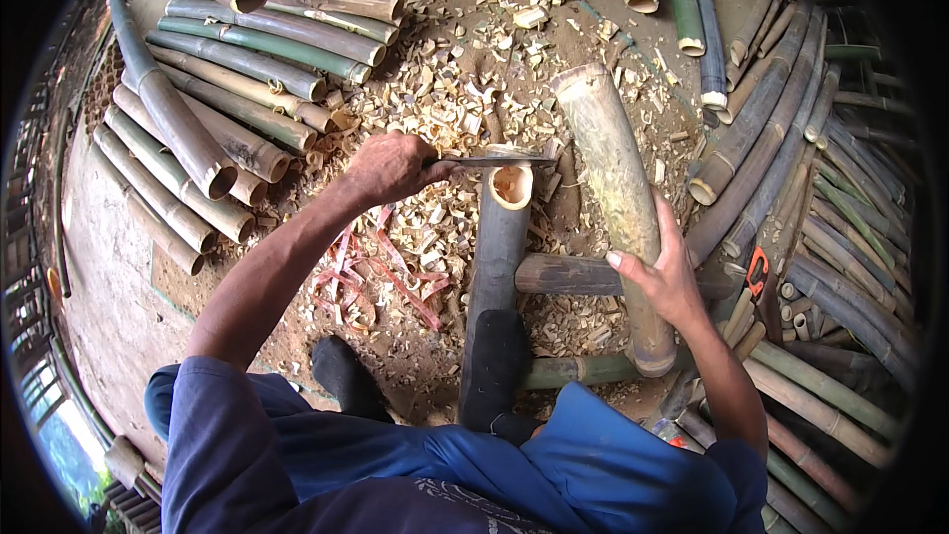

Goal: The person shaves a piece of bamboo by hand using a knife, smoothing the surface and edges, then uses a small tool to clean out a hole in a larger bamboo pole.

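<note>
Counted one knife (pixel 494 161) clamped in left hand (pixel 390 168), one pale bamboo length (pixel 611 153) gripped in right hand (pixel 667 272), noted bamboo piles (pixel 267 44) edging both sides, chip-strewn floor (pixel 544 49) between.

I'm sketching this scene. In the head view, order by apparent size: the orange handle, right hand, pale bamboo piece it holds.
1. Pale bamboo piece, clearly largest
2. Right hand
3. Orange handle

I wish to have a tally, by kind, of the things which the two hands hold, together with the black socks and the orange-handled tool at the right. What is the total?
Blade in the left hand: 1
Bamboo length in the right hand: 1
Black socks: 2
Orange-handled tool: 1
Total: 5
</note>
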Action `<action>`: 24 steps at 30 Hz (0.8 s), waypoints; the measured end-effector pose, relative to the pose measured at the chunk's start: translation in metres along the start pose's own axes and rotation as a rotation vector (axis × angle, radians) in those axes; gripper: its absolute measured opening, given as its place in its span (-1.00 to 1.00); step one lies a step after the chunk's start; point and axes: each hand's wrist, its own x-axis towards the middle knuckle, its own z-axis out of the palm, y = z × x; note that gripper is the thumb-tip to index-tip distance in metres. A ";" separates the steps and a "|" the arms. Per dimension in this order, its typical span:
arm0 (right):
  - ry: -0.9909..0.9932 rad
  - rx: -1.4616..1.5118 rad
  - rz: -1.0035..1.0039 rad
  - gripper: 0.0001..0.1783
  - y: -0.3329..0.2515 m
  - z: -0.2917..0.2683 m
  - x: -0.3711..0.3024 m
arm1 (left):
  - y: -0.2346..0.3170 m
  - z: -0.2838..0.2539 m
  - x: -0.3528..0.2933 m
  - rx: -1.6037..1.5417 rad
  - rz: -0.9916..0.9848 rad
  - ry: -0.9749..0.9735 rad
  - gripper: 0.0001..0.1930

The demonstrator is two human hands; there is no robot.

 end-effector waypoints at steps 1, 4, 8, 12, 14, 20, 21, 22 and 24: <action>0.016 -0.058 -0.041 0.17 0.004 0.001 -0.002 | -0.003 0.003 0.000 0.002 0.007 0.027 -0.40; -0.009 -0.263 -0.029 0.19 0.013 0.002 -0.006 | -0.001 0.004 0.003 0.031 -0.058 -0.030 -0.48; -0.124 -0.431 0.162 0.19 -0.005 -0.012 -0.002 | 0.007 -0.004 0.005 0.074 -0.112 -0.074 -0.47; 0.056 -0.409 -0.047 0.16 -0.003 -0.012 -0.007 | 0.006 -0.008 0.007 0.070 -0.163 -0.146 -0.43; 0.135 -0.277 -0.006 0.14 0.020 0.003 -0.018 | 0.004 -0.005 0.006 0.070 -0.135 -0.112 -0.42; -0.065 -0.473 0.173 0.19 -0.009 -0.010 -0.013 | 0.004 -0.005 0.008 0.063 -0.139 -0.107 -0.41; -0.034 -0.449 0.138 0.19 -0.011 -0.011 -0.014 | 0.004 -0.006 0.007 0.036 -0.133 -0.108 -0.38; 0.029 -0.417 0.106 0.18 -0.004 -0.007 -0.018 | 0.004 -0.006 0.006 0.009 -0.126 -0.108 -0.36; 0.155 -0.352 0.038 0.17 0.009 0.005 -0.024 | 0.005 -0.008 0.009 0.029 -0.108 -0.123 -0.37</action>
